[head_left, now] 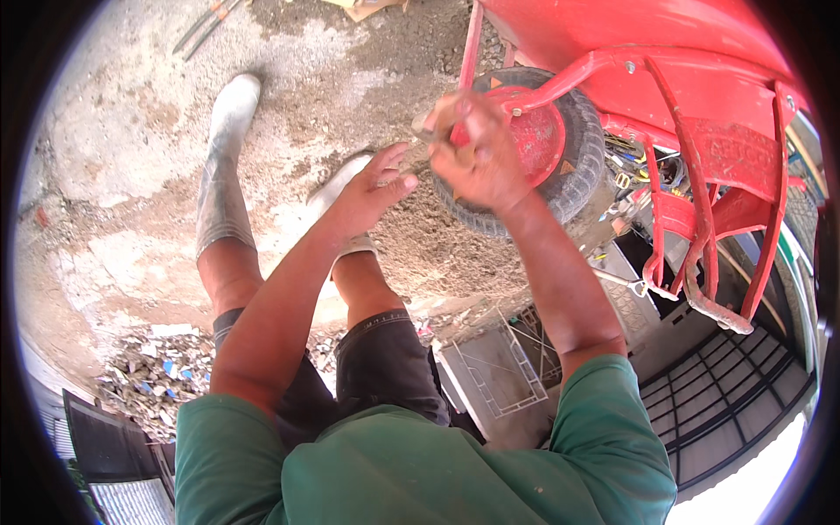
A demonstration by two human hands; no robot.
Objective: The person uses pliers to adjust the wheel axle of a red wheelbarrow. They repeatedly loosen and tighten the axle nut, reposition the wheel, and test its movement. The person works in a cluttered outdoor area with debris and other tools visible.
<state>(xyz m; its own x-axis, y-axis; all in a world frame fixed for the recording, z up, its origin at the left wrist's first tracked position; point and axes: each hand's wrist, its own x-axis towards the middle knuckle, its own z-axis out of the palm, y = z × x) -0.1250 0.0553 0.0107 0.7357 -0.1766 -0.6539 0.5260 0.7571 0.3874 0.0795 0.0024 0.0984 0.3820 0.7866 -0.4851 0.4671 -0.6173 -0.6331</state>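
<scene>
A red wheelbarrow [656, 96] stands tipped at the upper right, its legs and frame toward me. Its wheel [573, 131] has a dark, worn tyre and a red hub. My right hand [486, 162] is raised in front of the wheel, slightly smeared by motion, its fingers curled. A small greyish bit shows by its fingertips; its kind is unclear. To its left, my left hand [372, 194] hangs in the air with fingers apart and nothing in it. Whether the right hand touches the wheel cannot be told.
I stand in pale boots [229, 131] on rough, dirt-covered concrete [131, 140]. Long-handled cutters or similar bars [206, 26] lie at the upper left. Broken rubble [157, 376] is heaped at lower left. A metal frame [499, 372] and dark grille [726, 394] stand at lower right.
</scene>
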